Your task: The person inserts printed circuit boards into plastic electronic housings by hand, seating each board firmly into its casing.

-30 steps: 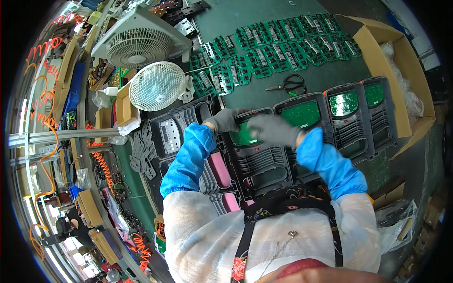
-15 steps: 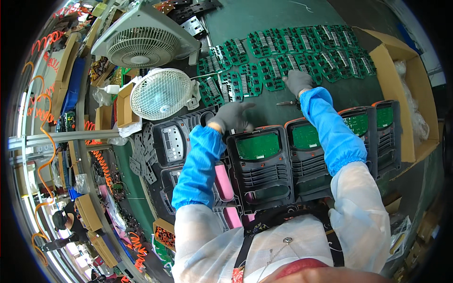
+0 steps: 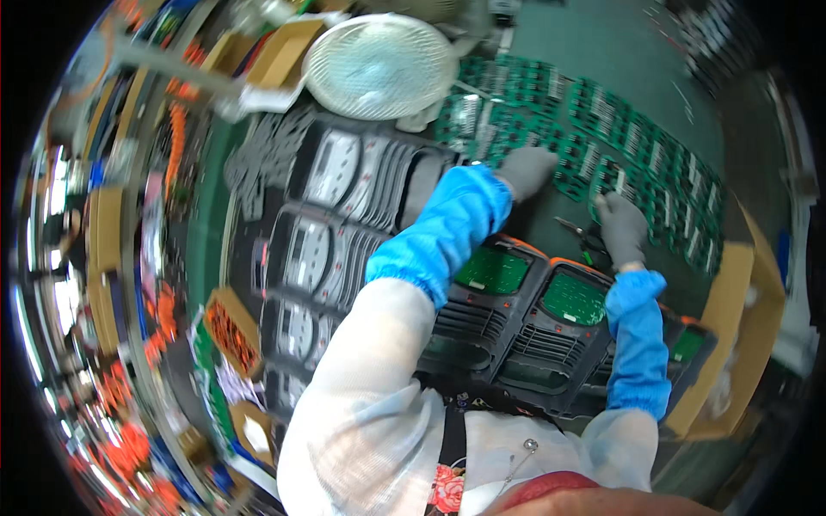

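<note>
Green circuit boards point(image 3: 635, 138) lie in rows on the surface point(image 3: 576, 39). The gloved left hand point(image 3: 529, 172) is at their near edge; the gloved right hand point(image 3: 623, 230) is farther right along it, beside the scissors point(image 3: 594, 249). Whether either hand grips a board, I cannot tell. Dark casings point(image 3: 469, 325) lie nearer the person, a cardboard box point(image 3: 716, 340) to their right.

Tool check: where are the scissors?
In the head view, right of centre: the scissors lie on the bench, just left of the right hand, between the green circuit boards and the grey housings.
</note>
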The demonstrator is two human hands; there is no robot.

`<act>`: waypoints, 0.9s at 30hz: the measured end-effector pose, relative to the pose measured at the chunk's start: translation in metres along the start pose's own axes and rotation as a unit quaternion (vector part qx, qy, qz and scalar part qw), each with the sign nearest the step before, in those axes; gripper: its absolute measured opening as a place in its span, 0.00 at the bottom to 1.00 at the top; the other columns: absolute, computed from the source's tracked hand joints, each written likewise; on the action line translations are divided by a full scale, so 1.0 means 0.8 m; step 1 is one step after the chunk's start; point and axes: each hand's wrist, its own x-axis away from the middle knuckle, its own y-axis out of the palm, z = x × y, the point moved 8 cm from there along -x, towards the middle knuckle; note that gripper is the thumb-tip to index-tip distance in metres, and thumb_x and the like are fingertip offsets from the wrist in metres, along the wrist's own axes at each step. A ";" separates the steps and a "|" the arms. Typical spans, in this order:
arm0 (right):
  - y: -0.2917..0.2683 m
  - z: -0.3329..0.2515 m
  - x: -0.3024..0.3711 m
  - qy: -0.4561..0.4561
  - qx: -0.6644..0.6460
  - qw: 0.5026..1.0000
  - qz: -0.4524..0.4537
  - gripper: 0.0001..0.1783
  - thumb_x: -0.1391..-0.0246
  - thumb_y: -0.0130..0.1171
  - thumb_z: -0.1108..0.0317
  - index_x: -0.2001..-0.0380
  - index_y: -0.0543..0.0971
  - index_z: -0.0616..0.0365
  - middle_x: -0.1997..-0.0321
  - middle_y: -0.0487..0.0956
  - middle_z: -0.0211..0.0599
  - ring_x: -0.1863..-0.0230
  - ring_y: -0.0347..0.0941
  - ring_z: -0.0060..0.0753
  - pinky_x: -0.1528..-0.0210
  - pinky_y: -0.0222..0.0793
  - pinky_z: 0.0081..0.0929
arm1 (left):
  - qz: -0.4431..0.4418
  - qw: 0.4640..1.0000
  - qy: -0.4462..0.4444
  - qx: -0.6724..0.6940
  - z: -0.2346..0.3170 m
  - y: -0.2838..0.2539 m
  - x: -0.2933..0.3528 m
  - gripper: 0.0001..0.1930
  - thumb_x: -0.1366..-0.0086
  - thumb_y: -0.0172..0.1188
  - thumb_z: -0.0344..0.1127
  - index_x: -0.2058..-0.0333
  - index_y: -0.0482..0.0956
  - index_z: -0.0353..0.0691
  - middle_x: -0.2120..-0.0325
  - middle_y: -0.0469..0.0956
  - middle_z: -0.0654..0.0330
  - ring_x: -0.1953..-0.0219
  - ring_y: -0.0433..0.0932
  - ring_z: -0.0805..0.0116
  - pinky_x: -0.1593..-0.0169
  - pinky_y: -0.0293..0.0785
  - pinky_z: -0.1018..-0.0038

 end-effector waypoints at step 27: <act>-0.040 -0.347 0.068 -0.379 0.035 0.924 -0.040 0.06 0.52 0.57 0.63 0.73 0.83 0.47 0.73 0.78 0.36 0.68 0.77 0.43 0.70 0.72 0.39 | 0.203 0.942 -0.247 0.101 0.013 -0.292 0.429 0.06 0.45 0.64 0.31 0.69 0.78 0.40 0.75 0.78 0.54 0.73 0.79 0.59 0.67 0.73 0.68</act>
